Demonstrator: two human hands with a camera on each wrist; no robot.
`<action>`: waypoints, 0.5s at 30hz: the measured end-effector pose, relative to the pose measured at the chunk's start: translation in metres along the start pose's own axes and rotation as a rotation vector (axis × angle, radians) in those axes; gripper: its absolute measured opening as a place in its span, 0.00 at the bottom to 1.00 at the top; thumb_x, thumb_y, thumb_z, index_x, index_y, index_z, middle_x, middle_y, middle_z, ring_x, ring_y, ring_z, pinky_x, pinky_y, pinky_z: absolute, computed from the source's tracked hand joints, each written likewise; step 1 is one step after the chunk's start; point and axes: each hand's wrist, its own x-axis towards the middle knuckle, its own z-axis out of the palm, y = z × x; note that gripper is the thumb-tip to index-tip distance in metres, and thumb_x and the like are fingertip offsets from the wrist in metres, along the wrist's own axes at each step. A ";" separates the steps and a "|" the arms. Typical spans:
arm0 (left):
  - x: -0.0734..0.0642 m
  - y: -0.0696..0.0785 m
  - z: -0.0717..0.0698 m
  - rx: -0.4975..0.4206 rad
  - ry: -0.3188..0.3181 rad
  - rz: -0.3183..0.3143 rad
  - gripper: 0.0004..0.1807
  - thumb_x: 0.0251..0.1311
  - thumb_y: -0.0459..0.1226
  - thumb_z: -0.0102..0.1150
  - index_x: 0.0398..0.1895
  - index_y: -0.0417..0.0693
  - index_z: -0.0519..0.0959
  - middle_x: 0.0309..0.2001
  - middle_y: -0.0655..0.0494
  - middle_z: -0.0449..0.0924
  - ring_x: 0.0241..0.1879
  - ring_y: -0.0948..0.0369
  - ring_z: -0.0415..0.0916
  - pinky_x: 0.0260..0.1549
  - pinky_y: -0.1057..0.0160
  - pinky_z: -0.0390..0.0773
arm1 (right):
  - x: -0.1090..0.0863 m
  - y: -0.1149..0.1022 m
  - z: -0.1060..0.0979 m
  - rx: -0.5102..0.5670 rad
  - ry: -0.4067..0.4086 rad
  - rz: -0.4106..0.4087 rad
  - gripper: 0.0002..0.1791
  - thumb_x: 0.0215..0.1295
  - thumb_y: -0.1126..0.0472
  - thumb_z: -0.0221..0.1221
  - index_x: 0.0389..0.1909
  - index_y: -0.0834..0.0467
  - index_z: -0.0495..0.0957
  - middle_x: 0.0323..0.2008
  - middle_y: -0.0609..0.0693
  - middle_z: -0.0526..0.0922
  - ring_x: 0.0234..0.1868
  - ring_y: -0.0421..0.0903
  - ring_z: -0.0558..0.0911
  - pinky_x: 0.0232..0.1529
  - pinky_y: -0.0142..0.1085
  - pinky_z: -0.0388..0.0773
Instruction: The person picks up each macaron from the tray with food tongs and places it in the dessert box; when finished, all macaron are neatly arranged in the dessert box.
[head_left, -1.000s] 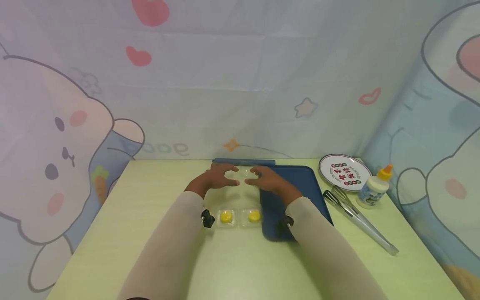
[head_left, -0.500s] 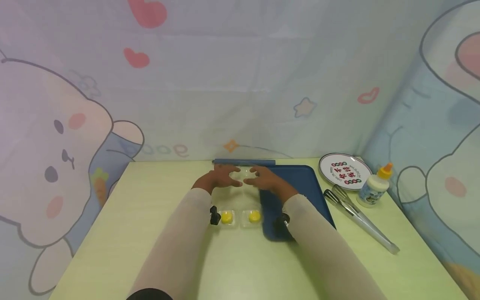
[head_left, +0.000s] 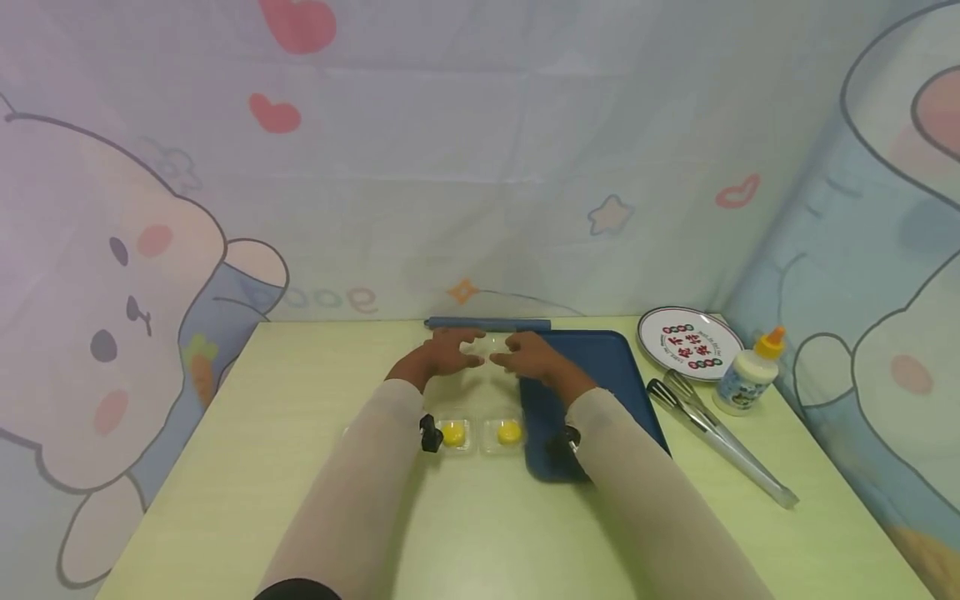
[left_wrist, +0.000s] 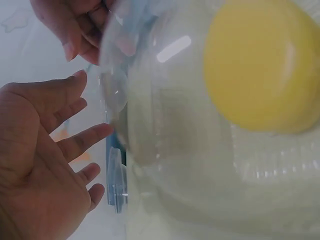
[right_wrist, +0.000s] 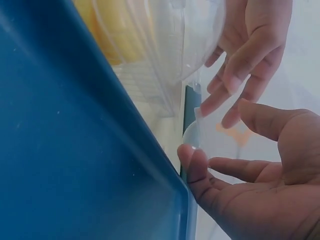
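Note:
Two clear domed plastic boxes, left (head_left: pixel 455 435) and right (head_left: pixel 502 435), each hold a round yellow piece, and they stand side by side in front of my forearms. Beyond them, between my hands, is another clear plastic piece (head_left: pixel 492 343), mostly see-through. My left hand (head_left: pixel 447 350) hovers at its left side with fingers spread and thumb apart. My right hand (head_left: pixel 532 358) faces it from the right, fingers gently bent and thumb apart. In the right wrist view, right fingertips lie right at a clear rounded edge (right_wrist: pixel 192 134). In neither palm does anything show.
A dark blue tray (head_left: pixel 600 358) lies under my right forearm. Behind my hands runs a long blue bar (head_left: pixel 487 323). To the right are a printed plate (head_left: pixel 690 342), metal tongs (head_left: pixel 727 450) and a white bottle with an orange tip (head_left: pixel 742 383). A patterned cloth hangs behind.
My left hand and forearm have shifted slightly right since a second ago, narrowing the gap between the hands a little. The right hand, boxes and tray have hardly moved.

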 end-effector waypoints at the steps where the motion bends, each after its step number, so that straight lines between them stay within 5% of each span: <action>1: -0.001 0.000 0.000 -0.011 0.009 0.018 0.36 0.82 0.51 0.57 0.87 0.55 0.63 0.83 0.43 0.66 0.88 0.36 0.49 0.81 0.27 0.56 | 0.000 0.001 -0.001 0.008 0.011 -0.007 0.37 0.82 0.50 0.61 0.78 0.72 0.66 0.76 0.73 0.70 0.69 0.68 0.82 0.68 0.57 0.83; 5: -0.004 0.000 -0.002 -0.092 0.044 0.088 0.33 0.83 0.45 0.55 0.85 0.46 0.64 0.80 0.36 0.69 0.82 0.36 0.63 0.80 0.33 0.65 | -0.002 0.006 -0.003 0.063 0.049 -0.039 0.28 0.83 0.53 0.61 0.68 0.73 0.75 0.65 0.70 0.80 0.65 0.66 0.85 0.64 0.54 0.86; 7: -0.007 0.000 -0.002 -0.151 0.063 0.101 0.32 0.83 0.43 0.55 0.85 0.44 0.65 0.79 0.34 0.70 0.81 0.37 0.66 0.78 0.35 0.69 | -0.005 0.009 -0.004 0.093 0.066 -0.054 0.28 0.83 0.56 0.61 0.71 0.73 0.75 0.69 0.71 0.79 0.64 0.65 0.86 0.64 0.54 0.87; 15: -0.015 -0.003 0.003 -0.259 0.200 0.083 0.28 0.82 0.36 0.56 0.81 0.42 0.70 0.63 0.38 0.85 0.62 0.43 0.87 0.60 0.45 0.86 | -0.020 0.000 -0.005 0.086 0.134 -0.103 0.19 0.83 0.61 0.60 0.62 0.72 0.83 0.49 0.67 0.92 0.49 0.66 0.91 0.57 0.56 0.89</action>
